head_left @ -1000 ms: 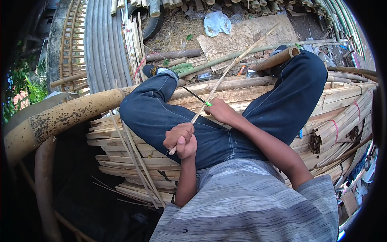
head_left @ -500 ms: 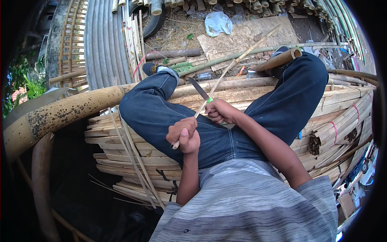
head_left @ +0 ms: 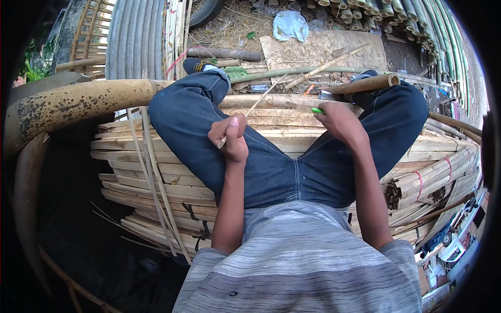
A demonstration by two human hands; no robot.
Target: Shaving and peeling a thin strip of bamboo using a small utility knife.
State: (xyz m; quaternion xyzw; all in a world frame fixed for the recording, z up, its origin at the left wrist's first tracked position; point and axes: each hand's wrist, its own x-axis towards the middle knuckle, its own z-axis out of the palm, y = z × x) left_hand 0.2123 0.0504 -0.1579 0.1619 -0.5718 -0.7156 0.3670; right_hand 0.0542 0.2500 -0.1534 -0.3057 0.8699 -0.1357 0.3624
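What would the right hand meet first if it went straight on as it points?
The right hand would probably meet the pale pole lying crosswise ahead, though depth is unclear.

Left hand [head_left: 229,137]: fist, thumb uppermost, above left thigh [head_left: 190,140]; left forearm [head_left: 231,201] nearly straight forward from the body. Right hand [head_left: 339,122]: fingers curled, back upward, above right thigh [head_left: 389,128]; right forearm [head_left: 371,190] angled slightly inward. Hands well apart. Both knees [head_left: 163,107] bent, splayed outward.
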